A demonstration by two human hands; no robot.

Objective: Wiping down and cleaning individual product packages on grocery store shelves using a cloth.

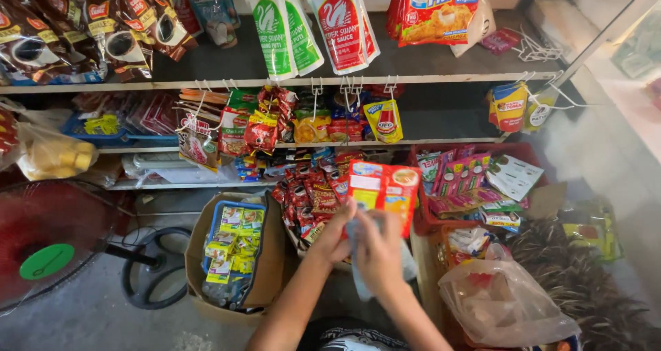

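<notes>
Gripping orange sachet pack (383,189) | both hands (365,244) | pale cloth (358,272), apparently, beneath

A single head-worn camera looks steeply down and forward from above the person's own arms, which enter from the bottom edge. It faces a stocked shelf unit (275,82) whose boards run across the upper frame, close enough that hanging sachets fill the top. The left hand (335,235) and right hand (380,254) sit near the centre, just below the lens. A red fan (48,237) bounds the left edge, a clear plastic bag (502,303) the lower right (no second view overlaps).
</notes>
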